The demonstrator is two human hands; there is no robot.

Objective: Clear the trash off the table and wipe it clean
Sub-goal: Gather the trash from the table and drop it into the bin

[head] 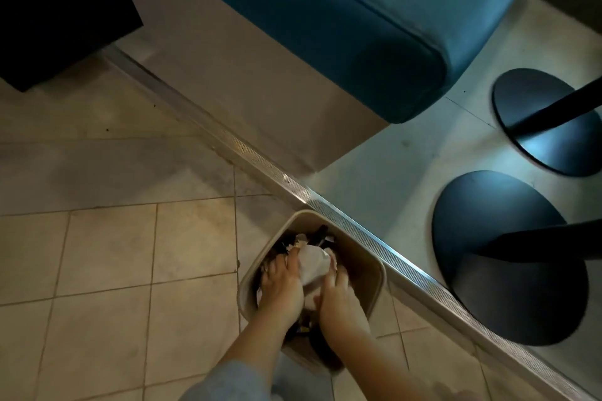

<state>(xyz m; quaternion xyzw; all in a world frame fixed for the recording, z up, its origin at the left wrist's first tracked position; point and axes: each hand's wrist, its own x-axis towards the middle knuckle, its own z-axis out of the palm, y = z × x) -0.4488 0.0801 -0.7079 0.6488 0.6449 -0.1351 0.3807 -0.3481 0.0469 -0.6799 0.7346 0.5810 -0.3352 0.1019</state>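
Trash stage judged late, not finished. A paper wad was held inside the bin, on top of other trash already dumped there: dark pieces and more paper were seen below it and toward the bin's far corner. The wad was not yet let go. The table top was not in view, so it cannot be told whether more trash was left on it. No cloth was seen anywhere, and wiping was judged not started.

The left hand was laid over the wad's left side, fingers curled round it. The right hand was wrapped on its right side. The wad was gripped between both hands, touching both, at about the middle of the bin and below its rim. Both wrists were placed over the bin's near edge.

The bin was stood on the tiled floor, its far right edge just beside the metal strip. Past the strip, two round table bases and a blue bench were seen, well apart from the hands.
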